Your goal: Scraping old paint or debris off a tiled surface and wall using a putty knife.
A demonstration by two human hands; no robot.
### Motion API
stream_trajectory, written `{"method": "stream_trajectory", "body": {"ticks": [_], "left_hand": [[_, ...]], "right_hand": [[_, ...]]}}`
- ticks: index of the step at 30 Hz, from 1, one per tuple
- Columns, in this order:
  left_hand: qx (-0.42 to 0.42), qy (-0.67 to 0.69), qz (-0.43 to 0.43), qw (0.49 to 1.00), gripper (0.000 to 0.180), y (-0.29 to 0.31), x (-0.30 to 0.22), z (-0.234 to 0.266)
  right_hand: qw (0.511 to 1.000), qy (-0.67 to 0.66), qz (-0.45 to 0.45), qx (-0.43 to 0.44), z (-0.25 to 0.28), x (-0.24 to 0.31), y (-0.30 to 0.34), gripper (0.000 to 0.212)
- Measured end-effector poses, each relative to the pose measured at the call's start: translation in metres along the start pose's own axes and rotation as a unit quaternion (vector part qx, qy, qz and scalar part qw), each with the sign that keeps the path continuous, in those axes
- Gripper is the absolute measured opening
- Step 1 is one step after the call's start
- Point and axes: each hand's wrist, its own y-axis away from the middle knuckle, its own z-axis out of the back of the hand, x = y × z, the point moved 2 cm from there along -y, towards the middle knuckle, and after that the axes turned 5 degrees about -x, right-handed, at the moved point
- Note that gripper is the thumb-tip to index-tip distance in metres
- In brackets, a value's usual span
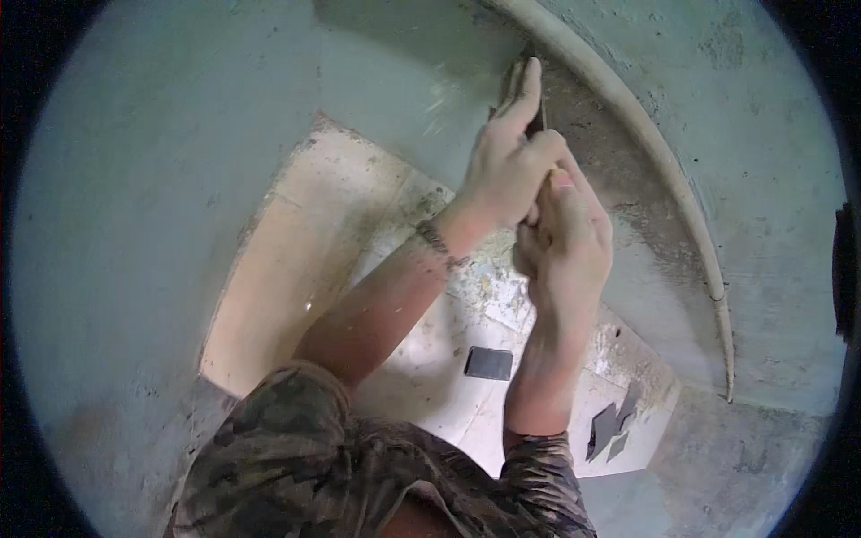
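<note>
Head view: both hands raised together against a grey wall (179, 161), near its corner. Left hand (507, 161) is wrapped round a thin dark tool (536, 117), index finger stretched along it, tip pressed to the wall beside a curved pale pipe (664, 161). Right hand (565, 238) is clenched just below, touching the left; what it grips is hidden, likely the tool's handle. Below, a pale floor (305, 242) with a dark square (489, 363) and dark shards (610, 430) at its right edge. Camouflage sleeves (287, 448).
</note>
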Motion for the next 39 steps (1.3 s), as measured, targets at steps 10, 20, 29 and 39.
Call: {"method": "stream_trajectory", "body": {"ticks": [10,20,29,39], "left_hand": [[-0.021,-0.155,-0.126,0.980,0.079,0.006,0.020,-0.026],[-0.089,0.162,-0.009,0.983,0.080,0.025,0.025,-0.078],[-0.075,0.248,0.057,0.964,0.036,0.015,0.001,-0.098],[-0.020,0.199,-0.098,0.975,0.008,0.026,0.012,-0.086]], "right_hand": [[0.998,-0.026,-0.034,-0.049,0.026,0.004,0.004,0.036],[0.984,0.169,-0.003,-0.059,0.059,0.037,-0.005,0.038],[0.929,0.363,0.023,-0.073,0.058,0.085,-0.002,0.037],[0.821,0.542,0.153,-0.090,0.040,0.075,0.020,0.036]]}}
